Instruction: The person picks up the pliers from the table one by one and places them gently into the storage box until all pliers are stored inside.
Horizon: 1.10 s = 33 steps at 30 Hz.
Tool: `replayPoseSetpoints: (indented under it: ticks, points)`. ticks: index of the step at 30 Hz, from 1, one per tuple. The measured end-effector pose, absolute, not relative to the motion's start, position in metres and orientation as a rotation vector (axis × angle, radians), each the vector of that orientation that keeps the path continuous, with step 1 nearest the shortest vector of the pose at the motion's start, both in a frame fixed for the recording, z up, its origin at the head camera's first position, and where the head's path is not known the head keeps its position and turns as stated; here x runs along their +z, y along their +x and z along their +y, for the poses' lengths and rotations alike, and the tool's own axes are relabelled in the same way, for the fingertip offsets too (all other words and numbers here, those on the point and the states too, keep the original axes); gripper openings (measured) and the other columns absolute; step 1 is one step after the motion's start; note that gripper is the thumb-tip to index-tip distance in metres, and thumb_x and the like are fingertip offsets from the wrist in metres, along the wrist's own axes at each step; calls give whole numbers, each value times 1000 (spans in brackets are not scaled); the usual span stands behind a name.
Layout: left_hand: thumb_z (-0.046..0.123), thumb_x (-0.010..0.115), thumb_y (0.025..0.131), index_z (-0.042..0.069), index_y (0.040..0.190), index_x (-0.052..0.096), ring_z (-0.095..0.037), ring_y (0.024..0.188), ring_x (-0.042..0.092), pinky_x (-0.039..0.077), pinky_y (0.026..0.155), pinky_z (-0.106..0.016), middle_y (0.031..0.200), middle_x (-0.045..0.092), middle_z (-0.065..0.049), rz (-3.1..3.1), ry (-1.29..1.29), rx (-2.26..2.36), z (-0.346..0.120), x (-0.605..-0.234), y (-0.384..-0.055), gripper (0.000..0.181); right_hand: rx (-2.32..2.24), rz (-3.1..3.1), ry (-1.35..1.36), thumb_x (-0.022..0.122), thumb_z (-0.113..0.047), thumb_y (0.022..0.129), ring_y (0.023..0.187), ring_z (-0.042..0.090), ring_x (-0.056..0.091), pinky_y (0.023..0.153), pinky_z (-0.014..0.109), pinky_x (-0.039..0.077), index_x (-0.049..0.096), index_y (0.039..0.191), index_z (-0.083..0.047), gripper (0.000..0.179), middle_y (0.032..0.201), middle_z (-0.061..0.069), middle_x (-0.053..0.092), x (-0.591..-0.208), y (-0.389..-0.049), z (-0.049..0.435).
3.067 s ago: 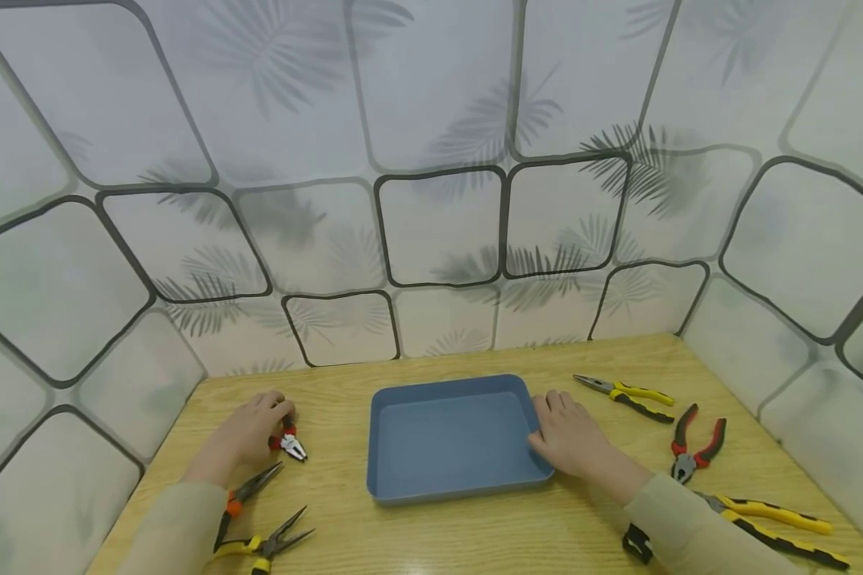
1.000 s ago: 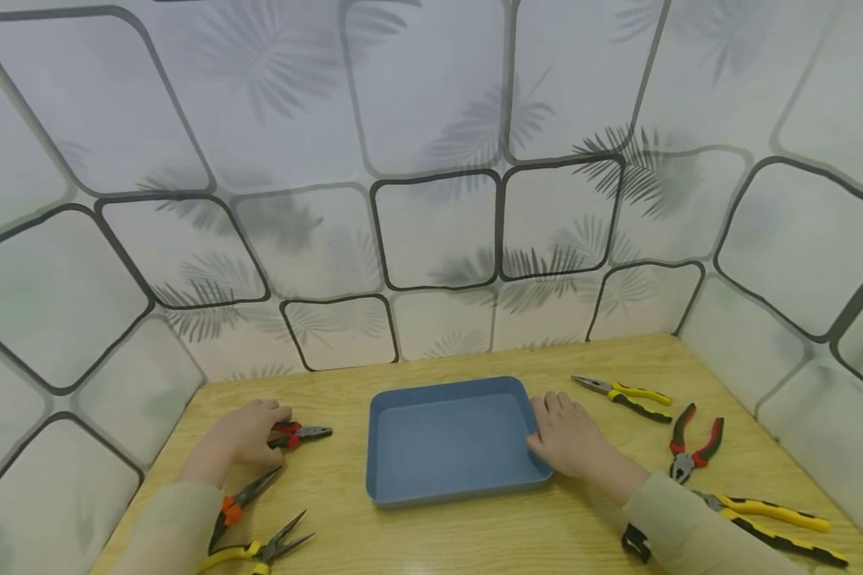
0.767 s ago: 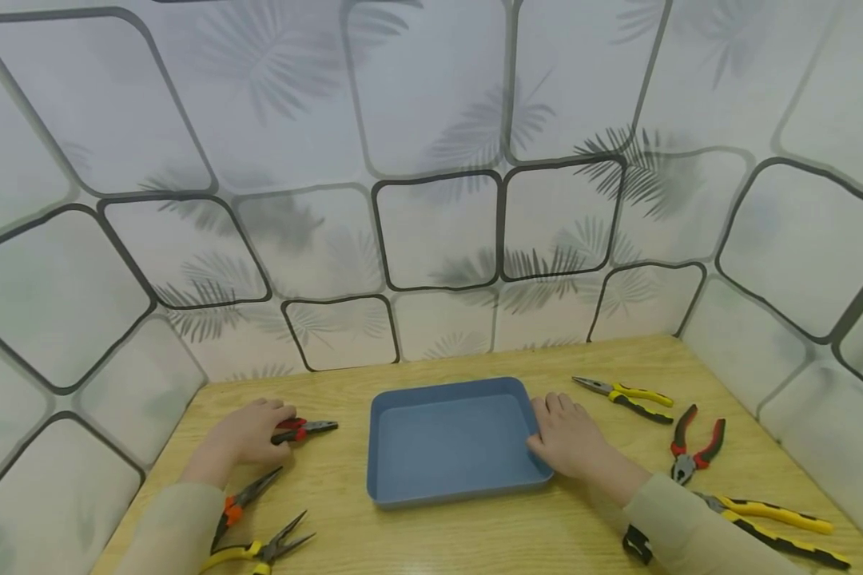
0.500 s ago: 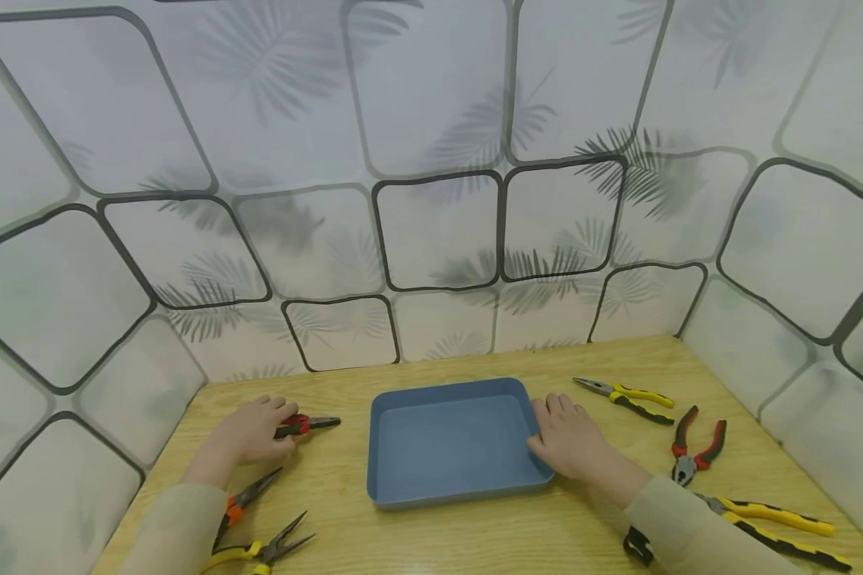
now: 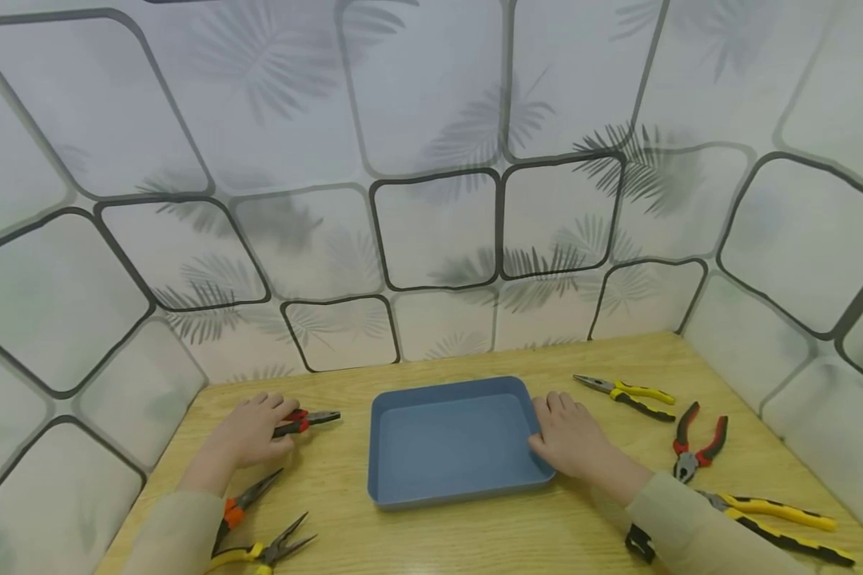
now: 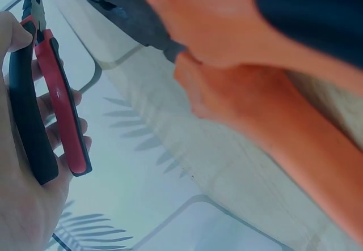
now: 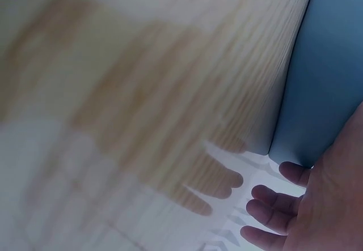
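My left hand [image 5: 248, 431] grips pliers with red-and-black handles [image 5: 295, 423] on the left of the table. Their grey nose points right, toward the tray. In the left wrist view the fingers lie behind the handles [image 6: 62, 103], with the thumb at the upper end of the black one. My right hand [image 5: 566, 435] rests at the right wall of a blue rectangular tray [image 5: 442, 389]. Its thumb overlaps the rim. In the right wrist view the fingers [image 7: 266, 217] extend loosely past the tray's corner.
Orange-handled pliers [image 5: 248, 503] and yellow-handled long-nose pliers [image 5: 269, 551] lie below the left hand. On the right lie yellow-and-black long-nose pliers [image 5: 626, 397], opened red-and-black pliers [image 5: 693, 447] and more yellow-and-black pliers [image 5: 769, 523]. Patterned walls enclose the wooden table [image 5: 345, 455].
The pliers in my left hand have swung from pointing down and right to pointing right, their nose now farther right. My right hand and the tray have stayed put.
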State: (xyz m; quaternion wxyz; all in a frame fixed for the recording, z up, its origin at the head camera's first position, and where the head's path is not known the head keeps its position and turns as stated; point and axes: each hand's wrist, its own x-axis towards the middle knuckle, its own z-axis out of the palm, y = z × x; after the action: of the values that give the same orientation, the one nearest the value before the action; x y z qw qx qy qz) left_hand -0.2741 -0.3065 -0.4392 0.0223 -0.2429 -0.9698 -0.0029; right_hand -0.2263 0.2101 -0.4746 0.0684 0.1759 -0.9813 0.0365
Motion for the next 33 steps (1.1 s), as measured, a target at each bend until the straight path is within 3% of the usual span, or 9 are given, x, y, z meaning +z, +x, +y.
replayPoseSetpoints:
  ticks: [19, 33]
  points:
    - [36, 67, 95, 6, 141, 63, -44, 127, 62, 45, 109, -64, 134, 66, -19, -2944, -795, 101, -291, -428, -271, 55, 106, -2967, 530, 59, -25, 99, 94, 33, 54, 79, 50, 50, 55, 135, 6, 47, 107, 20, 58, -475, -227, 211]
    - [36, 69, 99, 7, 136, 62, -37, 117, 65, 51, 99, -59, 123, 67, -13, -2866, -868, 182, -281, -422, -268, 48, 112, -2958, 527, 60, -23, 97, 92, 32, 53, 78, 49, 49, 56, 134, 7, 47, 107, 20, 58, -473, -225, 210]
